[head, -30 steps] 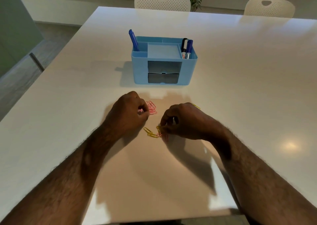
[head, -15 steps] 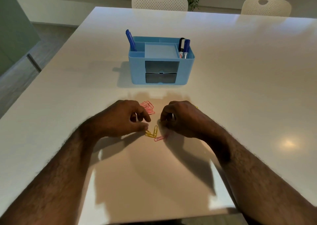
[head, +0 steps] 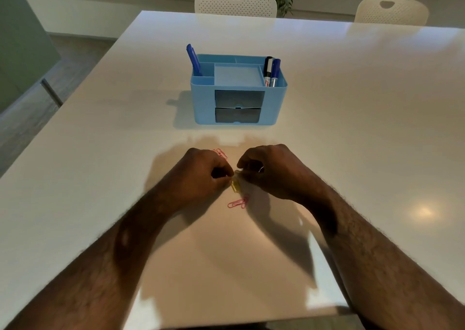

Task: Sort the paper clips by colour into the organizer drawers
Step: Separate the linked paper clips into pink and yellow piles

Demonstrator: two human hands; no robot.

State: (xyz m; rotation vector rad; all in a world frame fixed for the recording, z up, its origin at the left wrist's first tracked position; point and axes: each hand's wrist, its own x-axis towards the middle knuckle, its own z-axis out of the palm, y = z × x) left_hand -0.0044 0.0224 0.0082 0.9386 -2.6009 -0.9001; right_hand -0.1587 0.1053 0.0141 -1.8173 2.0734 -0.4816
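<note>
A light blue organizer [head: 201, 103] stands mid-table with two dark drawers [head: 237, 108], both closed. In front of it my left hand [head: 198, 176] and my right hand [head: 274, 171] meet fingertip to fingertip over yellow paper clips [head: 235, 185], which both hands pinch just above the table. Two pink paper clips [head: 237, 202] lie loose just below the hands. More pink clips [head: 221, 154] peek out behind my left hand, partly hidden by it.
The organizer's top holds a blue pen [head: 193, 59] on the left and two markers [head: 271, 71] on the right. Two white chairs [head: 235, 1] stand at the white table's [head: 352, 128] far edge. The table's left edge drops to the floor.
Both hands came together at the yellow clips and took hold of them. The pink clips below the hands now lie separate from the yellow ones.
</note>
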